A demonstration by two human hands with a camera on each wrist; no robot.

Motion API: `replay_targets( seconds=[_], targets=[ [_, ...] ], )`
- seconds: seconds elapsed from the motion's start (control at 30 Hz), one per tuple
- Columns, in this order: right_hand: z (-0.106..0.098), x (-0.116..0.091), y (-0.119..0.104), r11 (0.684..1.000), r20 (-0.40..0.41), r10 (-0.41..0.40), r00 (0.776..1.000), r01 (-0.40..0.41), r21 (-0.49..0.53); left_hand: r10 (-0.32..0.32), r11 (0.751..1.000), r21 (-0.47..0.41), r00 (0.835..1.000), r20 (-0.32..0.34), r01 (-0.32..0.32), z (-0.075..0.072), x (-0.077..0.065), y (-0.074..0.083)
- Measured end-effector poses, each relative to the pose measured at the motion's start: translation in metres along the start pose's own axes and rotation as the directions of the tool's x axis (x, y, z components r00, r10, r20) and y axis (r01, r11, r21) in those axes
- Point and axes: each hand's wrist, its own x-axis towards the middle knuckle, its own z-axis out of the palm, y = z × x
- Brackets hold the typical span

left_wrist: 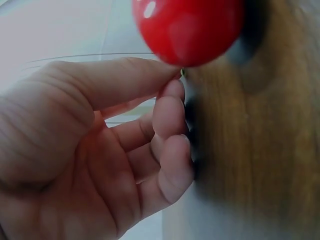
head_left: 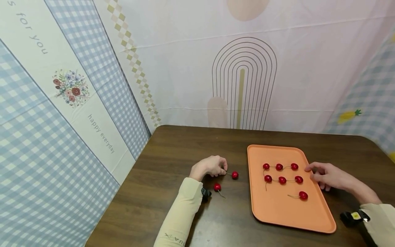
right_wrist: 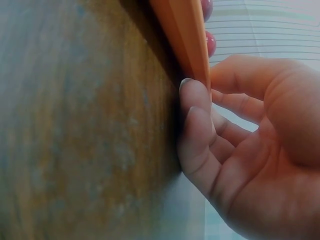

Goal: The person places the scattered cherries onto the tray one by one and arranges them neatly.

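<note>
My left hand (head_left: 212,166) is low over the table and pinches the stem of a cherry (head_left: 235,175) between thumb and fingertips. The fruit lies to the right of those fingertips. Close to the left wrist, a second cherry (head_left: 217,187) rests on the wood with its stem toward me. The left wrist view has a large red cherry (left_wrist: 190,30) at its top, beside the thumb. With my right hand (head_left: 331,176) I grip the right rim of an orange tray (head_left: 277,212), thumb and fingers on either side of the edge.
On the tray, three cherries form a back row (head_left: 279,167) and three a second row (head_left: 282,180); a single cherry (head_left: 303,196) lies nearer me. The dark wooden table (head_left: 148,192) meets a patterned cloth (head_left: 185,79) behind. Checked cloth (head_left: 40,144) hangs at left.
</note>
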Motion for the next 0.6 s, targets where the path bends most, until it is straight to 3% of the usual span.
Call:
replay_targets(
  seconds=[0.13, 0.37, 0.6],
  targets=[
    [0.0, -0.001, 0.0, 1.0, -0.004, 0.001, 1.0, -0.001, 0.003, -0.002, 0.999, 0.048, 1.0, -0.01, 0.002, 0.001, 0.0, 0.003],
    [0.0, 0.001, 0.0, 1.0, -0.001, 0.004, 1.0, -0.004, 0.004, 0.019, 0.977, 0.211, 0.999, -0.029, -0.013, 0.002, -0.003, 0.011],
    [-0.001, 0.001, 0.001, 1.0, 0.015, 0.003, 1.0, -0.003, 0.011, 0.023, 0.967, 0.256, 0.999, -0.034, -0.013, 0.004, -0.001, 0.012]
  ],
)
